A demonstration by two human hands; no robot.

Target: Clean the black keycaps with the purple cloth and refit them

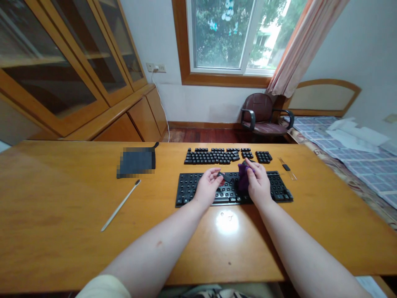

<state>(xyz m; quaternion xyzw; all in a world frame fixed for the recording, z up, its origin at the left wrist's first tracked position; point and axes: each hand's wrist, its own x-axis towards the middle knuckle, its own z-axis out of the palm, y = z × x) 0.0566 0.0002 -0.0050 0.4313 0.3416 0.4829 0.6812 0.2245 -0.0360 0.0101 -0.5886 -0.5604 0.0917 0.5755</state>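
My left hand (206, 185) pinches a long black keycap (224, 177) between thumb and fingers, just above the keyboard. In my right hand (259, 185) a bunched purple cloth (243, 179) is gripped, hanging over the keyboard's middle. Beneath both hands lies the black keyboard (187, 187), most of its key positions bare, with a few keycaps still along the front row. Behind it, loose black keycaps (211, 157) are laid out in keyboard order. The right fingers partly cover some of these.
Right of the keyboard lies a wire keycap puller (286, 167) with a black handle. A dark pouch (136, 161), partly pixelated, and a thin white stick brush (120, 205) lie on the left of the wooden table (62, 207). A chair (259, 111) stands beyond.
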